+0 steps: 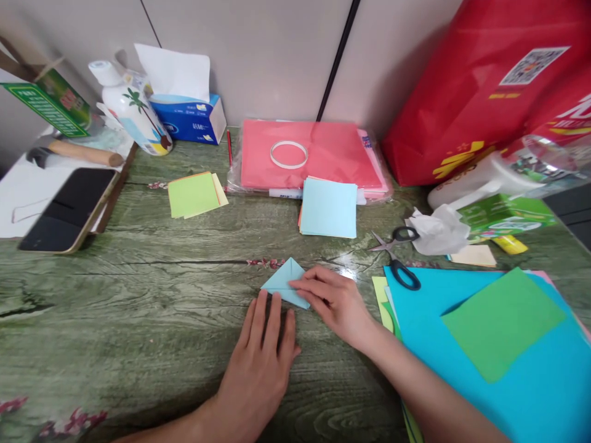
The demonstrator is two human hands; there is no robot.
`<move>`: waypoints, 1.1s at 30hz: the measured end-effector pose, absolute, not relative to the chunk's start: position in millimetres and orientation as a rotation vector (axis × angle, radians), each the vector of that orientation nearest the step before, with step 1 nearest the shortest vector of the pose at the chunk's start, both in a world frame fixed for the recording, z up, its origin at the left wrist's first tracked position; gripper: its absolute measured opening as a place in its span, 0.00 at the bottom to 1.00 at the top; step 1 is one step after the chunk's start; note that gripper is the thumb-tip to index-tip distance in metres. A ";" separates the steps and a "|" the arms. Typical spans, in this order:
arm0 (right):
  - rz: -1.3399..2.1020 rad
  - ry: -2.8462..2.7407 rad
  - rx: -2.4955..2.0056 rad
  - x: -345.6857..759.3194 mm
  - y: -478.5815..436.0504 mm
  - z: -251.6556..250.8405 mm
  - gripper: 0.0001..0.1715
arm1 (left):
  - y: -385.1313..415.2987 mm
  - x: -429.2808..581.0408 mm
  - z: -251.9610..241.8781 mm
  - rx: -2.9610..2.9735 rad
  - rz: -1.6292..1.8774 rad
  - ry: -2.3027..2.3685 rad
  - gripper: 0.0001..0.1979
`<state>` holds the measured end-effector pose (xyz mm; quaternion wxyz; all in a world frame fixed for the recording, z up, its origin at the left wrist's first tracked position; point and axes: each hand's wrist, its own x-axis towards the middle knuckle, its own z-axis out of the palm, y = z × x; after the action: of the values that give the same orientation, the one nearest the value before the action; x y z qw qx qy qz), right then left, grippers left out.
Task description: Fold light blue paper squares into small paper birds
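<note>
A small light-blue sheet of paper (285, 282), folded into a triangle-like shape with creases, lies on the wooden table in front of me. My left hand (263, 357) rests flat with its fingers stretched out, two fingertips touching the paper's near edge. From the right, my right hand (339, 301) has its fingers drawn together on the paper's right corner; the thumb is mostly hidden. Behind the folded piece sits a stack of light-blue square papers (329, 208), with orange edges peeking out underneath.
Open scissors (398, 252) lie right of the hands, beside blue sheets (438, 381) with a green piece (503, 326) on top. Yellow-green papers (194, 195), a phone (69, 209), a bottle (132, 107) and a tissue box (189, 117) stand or lie left. A red bag (462, 92) is back right.
</note>
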<state>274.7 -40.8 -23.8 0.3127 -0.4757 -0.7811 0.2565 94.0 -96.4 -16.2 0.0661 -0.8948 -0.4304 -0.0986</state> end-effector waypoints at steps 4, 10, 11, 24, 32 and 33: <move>0.673 -2.060 -1.248 274.5 -40.6 -22.9 0.13 | -96.9 95.3 -17.9 -2.707 -0.327 -1.344 0.20; 0.681 -2.062 -1.257 274.2 -40.4 -22.1 0.13 | -96.5 95.3 -16.2 -2.698 -0.311 -1.316 0.20; 0.684 -2.063 -1.261 274.2 -40.5 -22.1 0.13 | -96.3 95.1 -15.9 -2.699 -0.301 -1.313 0.21; 0.749 -2.034 -1.256 273.8 -40.3 -22.0 0.14 | -96.8 93.7 -15.9 -2.697 -0.223 -1.283 0.25; 0.754 -2.027 -1.243 274.2 -39.5 -22.1 0.14 | -94.4 92.5 -15.1 -2.714 -0.246 -1.296 0.24; 0.755 -2.024 -1.242 274.3 -39.4 -22.4 0.14 | -94.2 92.5 -15.0 -2.715 -0.244 -1.297 0.24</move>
<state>274.3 -39.4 -22.4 0.3192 -0.4725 -0.7697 0.2872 92.5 -94.2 -15.0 0.0616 -0.8977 -0.4288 -0.0805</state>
